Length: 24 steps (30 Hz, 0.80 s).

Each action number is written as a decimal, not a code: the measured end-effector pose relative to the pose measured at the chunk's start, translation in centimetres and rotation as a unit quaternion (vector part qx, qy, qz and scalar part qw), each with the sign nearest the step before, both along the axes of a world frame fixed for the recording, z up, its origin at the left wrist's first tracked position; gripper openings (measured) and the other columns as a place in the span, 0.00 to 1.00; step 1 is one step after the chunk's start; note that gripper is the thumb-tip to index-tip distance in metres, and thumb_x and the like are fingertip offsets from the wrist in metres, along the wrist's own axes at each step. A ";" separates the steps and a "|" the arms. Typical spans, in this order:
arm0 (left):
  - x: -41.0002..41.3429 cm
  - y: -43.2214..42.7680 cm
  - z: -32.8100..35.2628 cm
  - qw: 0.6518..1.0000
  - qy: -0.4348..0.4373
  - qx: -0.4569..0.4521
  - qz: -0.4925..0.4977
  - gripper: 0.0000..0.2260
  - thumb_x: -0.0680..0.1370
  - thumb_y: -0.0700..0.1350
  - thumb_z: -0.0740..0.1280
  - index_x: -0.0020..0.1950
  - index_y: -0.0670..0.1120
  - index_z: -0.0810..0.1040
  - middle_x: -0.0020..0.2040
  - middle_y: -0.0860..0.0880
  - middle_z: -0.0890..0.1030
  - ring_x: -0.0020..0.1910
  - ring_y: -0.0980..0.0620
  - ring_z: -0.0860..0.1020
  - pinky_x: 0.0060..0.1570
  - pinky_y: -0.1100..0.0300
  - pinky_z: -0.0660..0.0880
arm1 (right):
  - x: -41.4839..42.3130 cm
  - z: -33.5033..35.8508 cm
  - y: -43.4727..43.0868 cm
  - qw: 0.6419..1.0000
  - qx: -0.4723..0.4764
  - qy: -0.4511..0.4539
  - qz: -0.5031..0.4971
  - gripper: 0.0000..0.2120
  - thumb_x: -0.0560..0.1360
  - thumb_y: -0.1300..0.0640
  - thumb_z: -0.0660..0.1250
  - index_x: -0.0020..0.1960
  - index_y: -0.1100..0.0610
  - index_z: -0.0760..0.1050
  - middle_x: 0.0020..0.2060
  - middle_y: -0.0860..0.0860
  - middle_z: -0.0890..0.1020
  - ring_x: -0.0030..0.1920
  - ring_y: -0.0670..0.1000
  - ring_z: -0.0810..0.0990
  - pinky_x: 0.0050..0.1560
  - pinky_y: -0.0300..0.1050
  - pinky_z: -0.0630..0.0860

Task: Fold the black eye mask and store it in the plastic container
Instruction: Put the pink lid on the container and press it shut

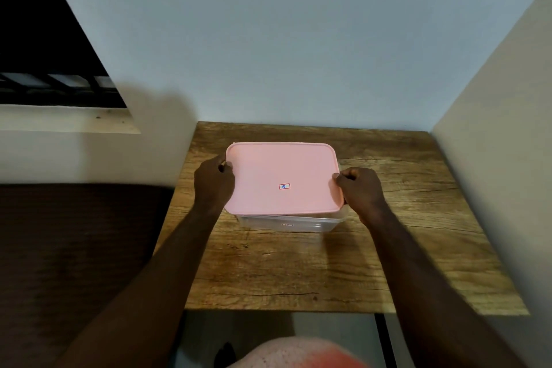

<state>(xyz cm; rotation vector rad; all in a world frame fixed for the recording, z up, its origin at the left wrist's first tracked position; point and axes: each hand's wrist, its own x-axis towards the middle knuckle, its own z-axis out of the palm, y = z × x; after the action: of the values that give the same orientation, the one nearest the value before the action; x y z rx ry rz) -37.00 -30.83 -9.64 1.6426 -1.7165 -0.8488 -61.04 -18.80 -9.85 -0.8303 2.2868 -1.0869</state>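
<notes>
Sitting near the middle of the wooden table (298,272), the clear plastic container (286,225) lies with its long axis running left to right. A pink lid (280,167) covers it, slightly askew, so what is inside cannot be told. The left hand (213,182) grips the lid's left edge with curled fingers; the right hand (361,188) pinches its right edge. A small sticker (284,186) marks the lid.

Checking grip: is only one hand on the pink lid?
No, the left hand and right hand each grip an end of the pink lid.
</notes>
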 end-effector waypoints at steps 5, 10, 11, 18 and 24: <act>-0.4 -0.2 -0.2 1.000 -0.017 -0.001 -0.011 0.16 0.81 0.44 0.61 0.68 0.42 0.74 0.64 0.42 0.78 0.60 0.43 0.77 0.57 0.51 0.74 | -0.1 0.1 0.2 0.999 -0.002 0.037 -0.007 0.13 0.78 0.55 0.67 0.59 0.60 0.81 0.52 0.54 0.84 0.49 0.54 0.82 0.53 0.57 0.81; -1.2 -0.5 -0.4 0.999 -0.031 0.009 -0.023 0.16 0.81 0.44 0.60 0.68 0.41 0.74 0.63 0.41 0.78 0.60 0.42 0.77 0.57 0.52 0.73 | 0.1 0.1 0.6 0.997 -0.014 0.071 -0.025 0.13 0.79 0.55 0.65 0.59 0.61 0.80 0.52 0.55 0.84 0.47 0.51 0.81 0.53 0.52 0.80; -1.4 -0.4 -0.5 0.999 -0.034 0.007 -0.026 0.16 0.81 0.43 0.60 0.67 0.40 0.74 0.63 0.41 0.79 0.60 0.42 0.77 0.56 0.53 0.73 | 0.2 0.1 0.7 0.997 -0.013 0.074 -0.028 0.14 0.80 0.55 0.65 0.60 0.61 0.80 0.53 0.55 0.84 0.46 0.51 0.80 0.53 0.50 0.80; -1.7 -0.2 -1.7 0.997 -0.063 -0.008 -0.040 0.13 0.81 0.41 0.59 0.62 0.39 0.78 0.57 0.40 0.81 0.53 0.43 0.79 0.46 0.59 0.71 | 0.6 -0.9 1.6 0.995 0.001 0.095 -0.030 0.16 0.78 0.56 0.66 0.65 0.59 0.77 0.57 0.55 0.83 0.53 0.53 0.82 0.54 0.50 0.80; -1.6 0.1 -2.5 0.996 -0.071 -0.023 -0.049 0.14 0.82 0.42 0.58 0.62 0.39 0.78 0.58 0.39 0.81 0.54 0.42 0.79 0.48 0.56 0.72 | 1.1 -1.4 1.7 0.994 0.016 0.099 -0.037 0.17 0.79 0.56 0.66 0.66 0.59 0.76 0.59 0.55 0.82 0.54 0.53 0.82 0.51 0.48 0.80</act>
<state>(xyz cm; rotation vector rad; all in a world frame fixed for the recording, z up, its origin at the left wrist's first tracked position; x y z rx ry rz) -38.59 -30.72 -12.16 1.6338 -1.9133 -0.7472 -59.99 -17.06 -11.29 -0.8834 2.5101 -1.0380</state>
